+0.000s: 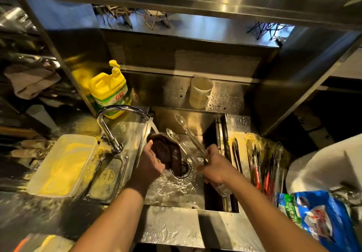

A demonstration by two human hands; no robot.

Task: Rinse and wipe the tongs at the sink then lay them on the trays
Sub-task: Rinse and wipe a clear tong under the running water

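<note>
Over the steel sink (176, 193), my right hand (214, 165) grips a pair of clear plastic tongs (188, 132) by the hinge end; the two arms point up and away toward the sink's back wall. My left hand (150, 163) clutches a dark brown cloth (166, 152) just left of the tongs, under the running water from the faucet (121, 114). The cloth hangs over the drain (184, 168). Several more tongs (254, 163) lie on the wet counter right of the sink. No trays are clearly visible.
A yellow dish-soap jug (110, 89) stands behind the faucet. A clear measuring cup (199, 91) sits on the back ledge. A plastic tub of yellow powder (62, 165) lies at left, a blue packet (321, 216) and a white container (323, 165) at right.
</note>
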